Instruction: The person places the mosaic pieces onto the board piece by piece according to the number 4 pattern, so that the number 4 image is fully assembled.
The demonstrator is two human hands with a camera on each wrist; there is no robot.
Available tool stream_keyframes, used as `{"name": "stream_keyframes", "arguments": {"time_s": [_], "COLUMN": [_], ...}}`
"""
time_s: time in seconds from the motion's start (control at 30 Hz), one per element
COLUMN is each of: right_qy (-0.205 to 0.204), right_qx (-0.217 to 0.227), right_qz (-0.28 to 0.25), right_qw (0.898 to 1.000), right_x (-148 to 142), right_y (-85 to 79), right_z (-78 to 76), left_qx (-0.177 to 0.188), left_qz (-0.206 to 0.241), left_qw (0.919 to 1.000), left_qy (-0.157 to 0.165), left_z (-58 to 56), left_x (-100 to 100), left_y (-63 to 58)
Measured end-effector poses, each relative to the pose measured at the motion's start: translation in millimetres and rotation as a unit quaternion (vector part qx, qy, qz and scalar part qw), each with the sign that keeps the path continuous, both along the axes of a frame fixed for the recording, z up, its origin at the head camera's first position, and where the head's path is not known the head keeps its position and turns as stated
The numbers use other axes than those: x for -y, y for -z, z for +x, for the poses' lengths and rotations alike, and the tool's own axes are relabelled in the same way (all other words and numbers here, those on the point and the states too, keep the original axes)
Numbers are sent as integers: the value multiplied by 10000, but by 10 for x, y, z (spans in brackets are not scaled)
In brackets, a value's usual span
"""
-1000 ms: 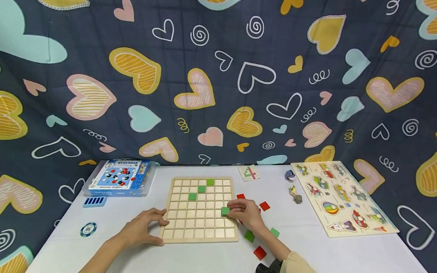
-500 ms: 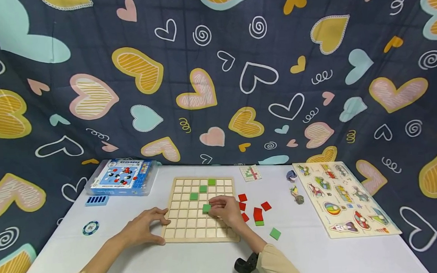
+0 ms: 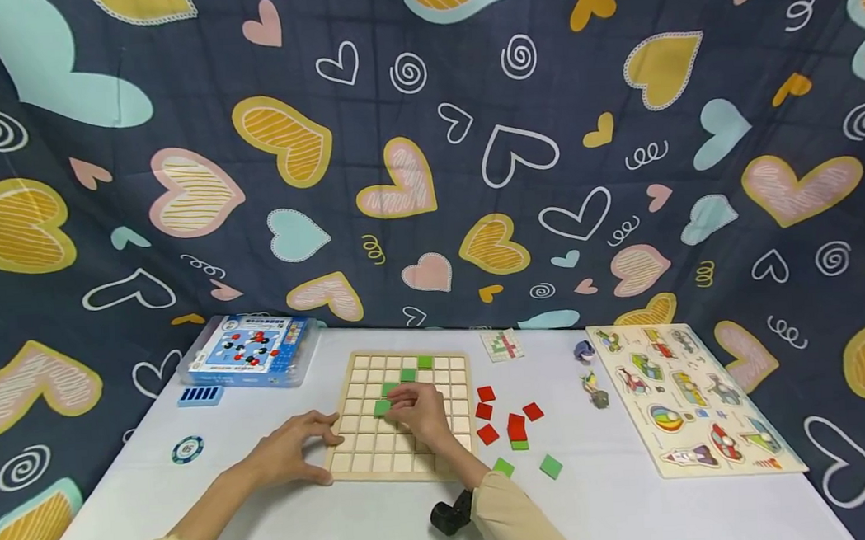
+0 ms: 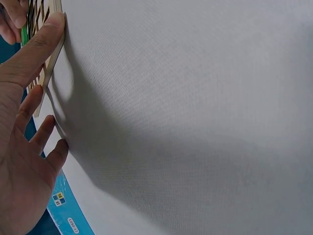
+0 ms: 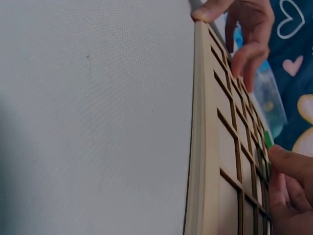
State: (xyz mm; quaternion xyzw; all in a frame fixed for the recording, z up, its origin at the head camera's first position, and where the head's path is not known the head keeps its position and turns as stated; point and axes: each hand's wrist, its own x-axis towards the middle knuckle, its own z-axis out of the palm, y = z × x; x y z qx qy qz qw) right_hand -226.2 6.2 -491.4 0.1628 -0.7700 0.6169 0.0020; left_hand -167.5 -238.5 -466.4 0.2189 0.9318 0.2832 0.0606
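A wooden grid board lies on the white table with green square tiles set in a diagonal near its top. My right hand is over the board and pinches a green tile between thumb and fingers, close over a cell left of the middle. The right wrist view shows this tile edge-on at the fingertips. My left hand rests at the board's left edge. In the left wrist view its thumb touches the rim while the other fingers spread loosely beside it.
Red tiles and green tiles lie scattered right of the board. Behind them is a pattern card. A picture puzzle board and small figurines are further right. At left are a blue boxed set and a round chip.
My right hand has carried the green tile leftward from the board's right side to left of the middle. The left hand stays at the board's edge. The head view has shifted slightly.
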Motion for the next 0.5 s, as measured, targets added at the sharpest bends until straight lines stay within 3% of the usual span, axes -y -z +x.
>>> {"name": "stream_keyframes", "arguments": {"time_s": [0.2, 0.5], "right_qy": [91, 133], "right_qx": [-144, -253], "right_qz": [348, 224], "right_qw": [9992, 9993], "right_x": [80, 137], "right_y": [24, 33], "right_z": [-22, -65], "left_qx": [89, 121], "left_qz": [-20, -100], "left_qw": [9999, 9998], "left_qy": [-53, -95], "left_z": [3, 3], "left_x": [-11, -15], "left_y": [-12, -21]}}
